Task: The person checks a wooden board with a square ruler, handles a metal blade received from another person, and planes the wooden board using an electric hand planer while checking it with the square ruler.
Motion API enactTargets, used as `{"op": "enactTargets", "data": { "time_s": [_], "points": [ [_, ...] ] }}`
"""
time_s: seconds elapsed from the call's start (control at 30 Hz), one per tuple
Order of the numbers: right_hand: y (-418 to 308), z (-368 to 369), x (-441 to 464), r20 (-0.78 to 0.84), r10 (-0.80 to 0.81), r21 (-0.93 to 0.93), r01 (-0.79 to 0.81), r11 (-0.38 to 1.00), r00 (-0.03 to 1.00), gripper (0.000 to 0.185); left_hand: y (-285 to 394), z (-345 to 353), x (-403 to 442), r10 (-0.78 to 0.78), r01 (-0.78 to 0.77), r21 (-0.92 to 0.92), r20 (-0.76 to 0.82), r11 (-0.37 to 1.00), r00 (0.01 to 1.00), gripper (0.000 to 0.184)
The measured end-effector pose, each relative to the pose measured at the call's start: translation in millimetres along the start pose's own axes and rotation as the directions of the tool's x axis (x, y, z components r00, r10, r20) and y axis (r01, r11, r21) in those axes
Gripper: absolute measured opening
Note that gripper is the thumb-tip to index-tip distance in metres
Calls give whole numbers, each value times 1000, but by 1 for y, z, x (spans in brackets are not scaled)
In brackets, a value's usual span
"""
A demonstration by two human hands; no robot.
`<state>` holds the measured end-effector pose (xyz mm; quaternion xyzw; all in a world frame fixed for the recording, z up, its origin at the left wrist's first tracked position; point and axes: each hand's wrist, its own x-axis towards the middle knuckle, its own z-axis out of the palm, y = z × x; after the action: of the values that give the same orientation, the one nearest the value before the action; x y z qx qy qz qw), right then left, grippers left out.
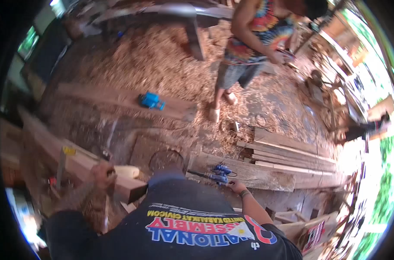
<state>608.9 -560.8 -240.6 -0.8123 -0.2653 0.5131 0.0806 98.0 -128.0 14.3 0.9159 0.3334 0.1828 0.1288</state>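
Note:
My left hand [102, 175] is curled at the near end of a thick wooden beam [82, 164]. Something small and dark shows at its fingers, too blurred to name. A pale, rounded object [128, 171] lies beside the hand at the beam's end. My right hand [237, 187] reaches forward to the near end of a blue power tool [217, 178], fingers closed at it. Another blue tool part [223, 168] with a dark cord sits against it. Both rest on a wide plank [266, 177].
A blue power planer [151, 100] lies on a long board [119, 100] on the shavings-covered floor. Another person [244, 56] stands ahead, looking down. Stacked planks [292, 151] lie to the right. A yellow-ended tool [69, 151] stands at the beam.

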Motion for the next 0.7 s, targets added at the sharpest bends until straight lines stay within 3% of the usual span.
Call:
{"op": "enactTargets", "data": {
  "time_s": [0.13,0.23,0.33,0.4,0.47,0.5,0.57,0.6,0.7],
  "points": [
    [3,2,8,-16,-84,32,85,996,996,51,5,-26,21,-125,147,-22,405,989,906,30],
    [12,1,12,-36,-122,-9,122,992,992,51,11,-34,31,-190,222,3,525,975,830,34],
    [24,1,15,-77,-112,-37,109,993,991,53,12,-30,27,-240,260,32,506,965,828,35],
    [33,0,10,-129,-98,-40,93,995,987,54,13,-33,36,-235,270,36,612,962,755,35],
    [42,0,9,-66,14,112,-6,994,998,55,6,-32,41,-208,265,27,697,964,686,38],
    [47,0,9,-27,62,182,-56,982,998,55,-9,-25,38,-191,254,33,756,967,626,41],
    [64,6,18,-38,51,109,-46,993,998,55,-38,-6,40,-159,235,44,855,971,495,45],
    [65,6,20,-44,47,70,-44,997,998,56,-34,-4,56,-265,361,146,915,921,305,54],
    [68,-3,23,41,184,140,-188,972,982,54,-39,28,90,-213,452,136,969,881,124,59]
  ]
}}
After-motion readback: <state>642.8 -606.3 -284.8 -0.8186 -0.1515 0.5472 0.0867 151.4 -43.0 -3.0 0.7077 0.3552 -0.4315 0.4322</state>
